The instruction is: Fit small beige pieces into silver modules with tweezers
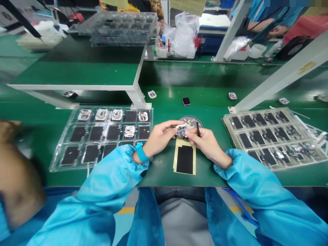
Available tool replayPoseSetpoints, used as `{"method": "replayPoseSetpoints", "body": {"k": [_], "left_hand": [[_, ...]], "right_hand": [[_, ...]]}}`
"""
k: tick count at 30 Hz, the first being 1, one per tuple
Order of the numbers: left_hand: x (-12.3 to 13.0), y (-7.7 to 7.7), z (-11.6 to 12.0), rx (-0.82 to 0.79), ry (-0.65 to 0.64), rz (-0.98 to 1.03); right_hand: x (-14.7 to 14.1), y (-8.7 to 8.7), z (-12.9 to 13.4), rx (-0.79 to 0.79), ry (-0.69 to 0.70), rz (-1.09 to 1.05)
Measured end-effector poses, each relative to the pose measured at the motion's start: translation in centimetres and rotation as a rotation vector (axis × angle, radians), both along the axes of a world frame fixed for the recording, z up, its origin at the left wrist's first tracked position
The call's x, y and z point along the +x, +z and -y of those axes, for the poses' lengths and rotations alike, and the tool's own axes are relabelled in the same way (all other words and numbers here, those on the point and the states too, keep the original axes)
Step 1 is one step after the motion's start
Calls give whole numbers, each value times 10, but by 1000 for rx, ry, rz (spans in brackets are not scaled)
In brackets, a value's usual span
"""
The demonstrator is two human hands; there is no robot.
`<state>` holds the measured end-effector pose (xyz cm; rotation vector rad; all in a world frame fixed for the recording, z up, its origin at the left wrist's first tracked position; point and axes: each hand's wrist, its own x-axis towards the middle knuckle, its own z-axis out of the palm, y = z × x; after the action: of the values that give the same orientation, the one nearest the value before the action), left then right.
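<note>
My left hand pinches an open smartwatch case, a small silvery frame with parts inside, between thumb and fingers. At the case's right edge, my right hand has its thumb and fingertips closed, with a slim black tool jutting up from them; its tip is hidden. Just behind the hands is a round dish of tiny light-coloured parts. Below the hands on the bench lies a yellowish sheet with a black rectangle on it.
A clear tray on the left holds several watch cases; stacked trays with small parts stand right. Loose watch pieces, including a dark-faced watch, lie behind. A raised shelf and slanted posts flank the bench. Another person's arm is at left.
</note>
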<state>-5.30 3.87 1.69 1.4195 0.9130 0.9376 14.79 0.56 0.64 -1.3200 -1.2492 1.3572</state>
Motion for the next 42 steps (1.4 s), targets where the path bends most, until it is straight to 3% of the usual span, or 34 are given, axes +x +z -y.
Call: {"method": "replayPoseSetpoints", "body": {"k": [14, 42], "left_hand": [[1, 0, -2, -124, -34, 58], [1, -5, 0, -151, -100, 133]], "right_hand": [[3, 4, 1, 164, 61, 159], [3, 6, 1, 158, 19, 168]]}}
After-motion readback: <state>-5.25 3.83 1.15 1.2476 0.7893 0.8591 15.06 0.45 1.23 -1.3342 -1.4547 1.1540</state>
